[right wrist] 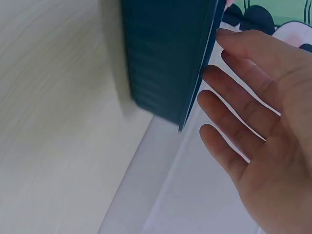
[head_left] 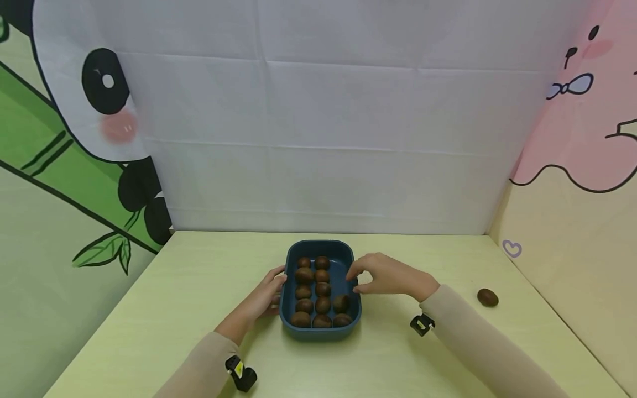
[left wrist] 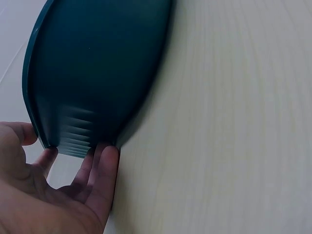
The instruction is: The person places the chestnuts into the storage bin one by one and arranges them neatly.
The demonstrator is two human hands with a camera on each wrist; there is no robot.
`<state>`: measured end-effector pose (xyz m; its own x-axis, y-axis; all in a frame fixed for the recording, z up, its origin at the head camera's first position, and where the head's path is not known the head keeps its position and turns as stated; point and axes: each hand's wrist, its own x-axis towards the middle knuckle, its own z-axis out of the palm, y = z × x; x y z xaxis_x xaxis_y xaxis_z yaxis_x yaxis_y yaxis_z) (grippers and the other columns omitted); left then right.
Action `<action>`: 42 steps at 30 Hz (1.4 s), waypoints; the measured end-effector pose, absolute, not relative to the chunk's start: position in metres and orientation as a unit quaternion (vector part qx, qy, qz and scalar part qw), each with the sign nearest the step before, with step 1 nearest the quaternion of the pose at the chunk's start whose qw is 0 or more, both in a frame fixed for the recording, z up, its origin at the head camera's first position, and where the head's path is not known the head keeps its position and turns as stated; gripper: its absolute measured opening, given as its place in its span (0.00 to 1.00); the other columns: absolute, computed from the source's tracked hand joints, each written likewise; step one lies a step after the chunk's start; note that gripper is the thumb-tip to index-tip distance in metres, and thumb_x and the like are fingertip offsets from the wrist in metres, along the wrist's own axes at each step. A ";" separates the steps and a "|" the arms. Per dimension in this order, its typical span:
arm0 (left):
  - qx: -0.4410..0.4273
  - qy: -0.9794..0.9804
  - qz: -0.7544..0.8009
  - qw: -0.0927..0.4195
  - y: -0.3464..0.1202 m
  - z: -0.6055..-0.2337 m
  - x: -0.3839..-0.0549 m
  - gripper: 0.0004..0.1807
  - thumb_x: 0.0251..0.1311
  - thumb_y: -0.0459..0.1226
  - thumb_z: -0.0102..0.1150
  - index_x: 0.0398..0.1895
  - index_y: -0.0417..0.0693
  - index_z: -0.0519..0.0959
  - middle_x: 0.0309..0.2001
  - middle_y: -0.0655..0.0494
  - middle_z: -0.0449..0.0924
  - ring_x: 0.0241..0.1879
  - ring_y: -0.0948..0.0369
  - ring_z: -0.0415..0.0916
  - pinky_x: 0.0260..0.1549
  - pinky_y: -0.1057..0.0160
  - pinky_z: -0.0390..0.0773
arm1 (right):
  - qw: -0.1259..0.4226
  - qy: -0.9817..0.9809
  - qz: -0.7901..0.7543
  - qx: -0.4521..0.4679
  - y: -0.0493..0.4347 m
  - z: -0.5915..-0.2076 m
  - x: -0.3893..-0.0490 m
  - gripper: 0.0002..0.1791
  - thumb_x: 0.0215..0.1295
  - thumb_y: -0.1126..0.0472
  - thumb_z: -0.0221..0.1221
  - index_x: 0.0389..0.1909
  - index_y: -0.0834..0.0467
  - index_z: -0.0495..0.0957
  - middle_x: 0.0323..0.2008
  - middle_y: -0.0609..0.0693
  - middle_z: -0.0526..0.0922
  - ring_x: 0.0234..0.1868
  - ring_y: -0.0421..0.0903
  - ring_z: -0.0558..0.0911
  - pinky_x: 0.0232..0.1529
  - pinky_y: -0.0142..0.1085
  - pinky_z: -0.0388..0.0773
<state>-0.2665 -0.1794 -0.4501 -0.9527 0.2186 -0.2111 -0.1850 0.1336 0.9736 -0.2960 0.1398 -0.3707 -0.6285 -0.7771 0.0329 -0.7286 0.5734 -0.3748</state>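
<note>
A dark blue rectangular container (head_left: 320, 335) sits on the table with several brown chestnuts (head_left: 322, 305) in it. Two columns run along its left and middle, and two chestnuts (head_left: 341, 303) lie at the near right. My left hand (head_left: 259, 298) rests against the container's left outer wall; in the left wrist view its fingers (left wrist: 105, 178) spread over that wall from rim to base. Over the right rim is my right hand (head_left: 390, 275), thumb and fingers apart with nothing between them. In the right wrist view its loosely bent fingers (right wrist: 234, 95) are beside the container's rim (right wrist: 207, 61).
One loose chestnut (head_left: 487, 298) lies on the pale wooden table (head_left: 423, 359), right of my right forearm. A white sheet (head_left: 323, 138) stands along the table's far edge. Cartoon-printed panels (head_left: 572, 166) flank both sides.
</note>
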 end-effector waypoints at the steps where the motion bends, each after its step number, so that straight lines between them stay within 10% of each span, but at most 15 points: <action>1: 0.011 0.738 0.657 0.154 -0.179 -0.450 -0.267 0.31 0.77 0.50 0.41 0.78 0.54 0.53 0.63 0.36 0.72 0.49 0.51 0.81 0.43 0.53 0.80 | 0.065 0.887 -0.184 -0.419 0.146 -0.371 -0.296 0.12 0.66 0.58 0.66 0.49 0.52 0.84 0.47 0.42 0.84 0.51 0.44 0.81 0.53 0.45 0.76; 28: 0.011 0.741 0.654 0.153 -0.180 -0.449 -0.266 0.31 0.77 0.50 0.40 0.78 0.55 0.52 0.64 0.35 0.72 0.50 0.50 0.82 0.43 0.53 0.80 | 0.023 0.969 -0.191 -0.152 0.379 -0.415 -0.269 0.15 0.64 0.56 0.67 0.47 0.60 0.83 0.47 0.57 0.83 0.50 0.62 0.80 0.48 0.56 0.75; 42: 0.006 0.744 0.651 0.152 -0.179 -0.450 -0.268 0.30 0.77 0.50 0.41 0.78 0.56 0.53 0.64 0.37 0.72 0.49 0.51 0.82 0.42 0.55 0.80 | 0.043 0.964 -0.238 -0.108 0.408 -0.437 -0.258 0.28 0.62 0.53 0.70 0.55 0.69 0.78 0.46 0.60 0.81 0.44 0.56 0.81 0.40 0.46 0.76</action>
